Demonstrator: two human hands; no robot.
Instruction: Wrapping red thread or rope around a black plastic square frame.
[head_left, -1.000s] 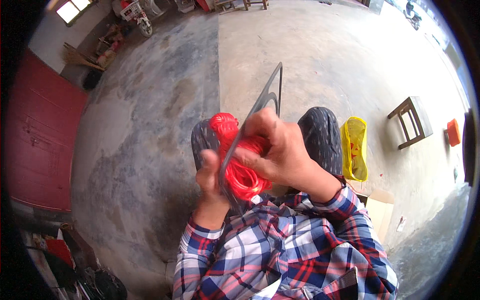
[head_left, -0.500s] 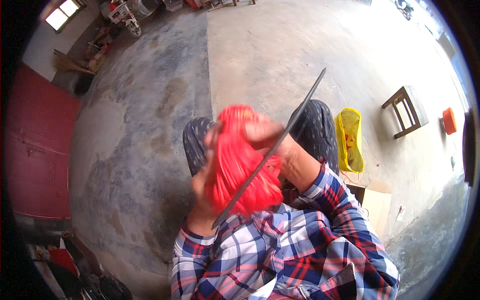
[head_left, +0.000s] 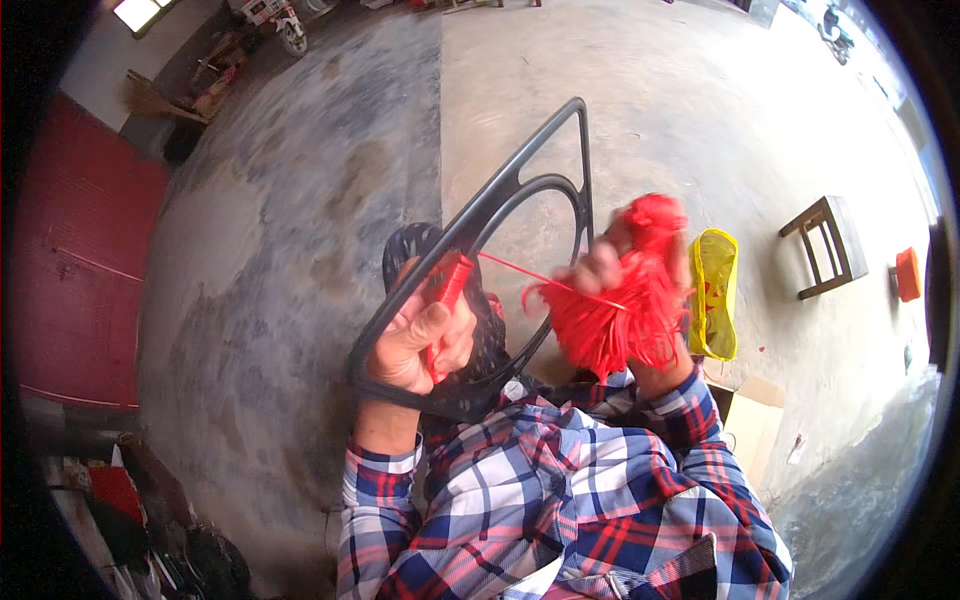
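A flat black frame (head_left: 494,206), roughly triangular with a large rounded opening, stands tilted in front of me. My left hand (head_left: 412,348) is closed round its left side, where red strip (head_left: 453,282) is wound in a tight sleeve. A loose bundle of red strips (head_left: 622,325) is gripped in my right hand (head_left: 600,265), to the right of the frame. One taut red strand (head_left: 535,270) runs from the wound part across the opening to that bundle. The right fingers are slightly blurred and partly covered by the strips.
Beside my right knee stands a yellow-rimmed bag (head_left: 714,295), with an open cardboard box (head_left: 757,415) nearer me. A wooden stool (head_left: 838,240) and an orange object (head_left: 907,275) are farther right. Dark red doors (head_left: 90,260) line the left wall.
The frame has turned from edge-on to showing its broad face. My hands have moved apart, the right carrying the red bundle rightward, and a strand now stretches between them.
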